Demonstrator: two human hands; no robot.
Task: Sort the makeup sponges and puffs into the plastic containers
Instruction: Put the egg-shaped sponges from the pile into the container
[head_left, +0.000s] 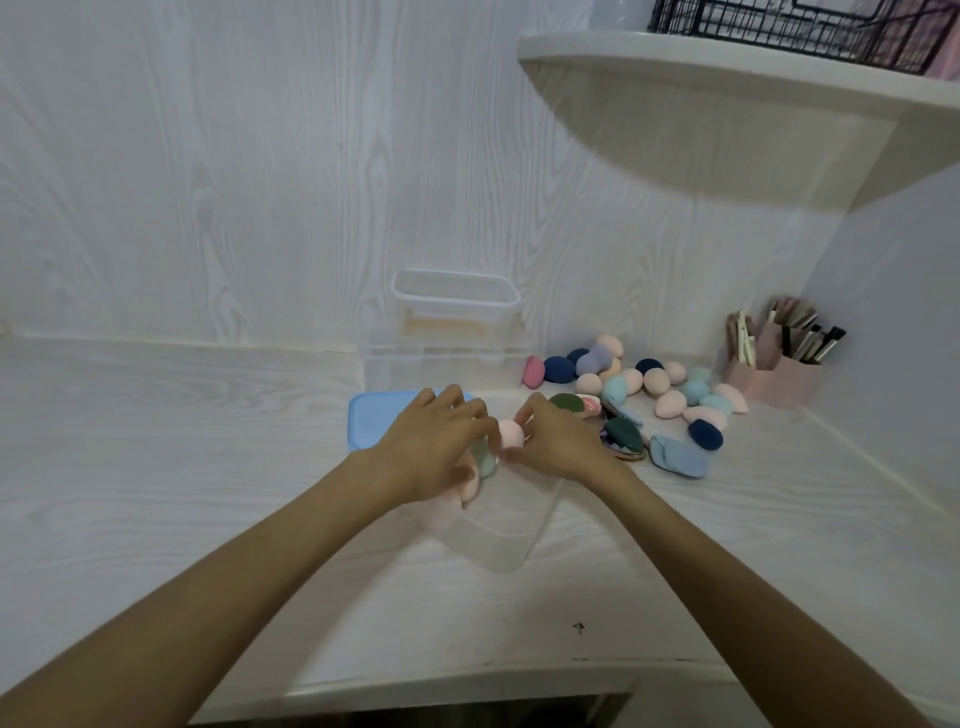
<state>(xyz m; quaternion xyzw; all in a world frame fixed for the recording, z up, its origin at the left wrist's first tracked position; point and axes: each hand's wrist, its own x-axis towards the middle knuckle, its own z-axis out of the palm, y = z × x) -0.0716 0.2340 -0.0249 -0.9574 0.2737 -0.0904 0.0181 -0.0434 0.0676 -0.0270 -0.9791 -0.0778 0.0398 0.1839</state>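
Observation:
A clear plastic container (511, 540) sits in front of me with pink and green sponges inside at its far left. My left hand (434, 441) rests over that end, fingers bent on the sponges. My right hand (558, 439) pinches a pink sponge (510, 434) just above the container's far edge. A heap of pink, teal, navy and purple sponges (670, 387) lies to the right, with flat green and blue puffs (626, 434) in front of it. A second, taller clear container (457, 325) stands by the wall.
A light blue lid (369, 421) lies flat left of my hands. A pink holder with brushes (776, 371) stands in the right corner. A white shelf (727, 83) with a black wire basket overhangs the right side. The counter's front edge is near me.

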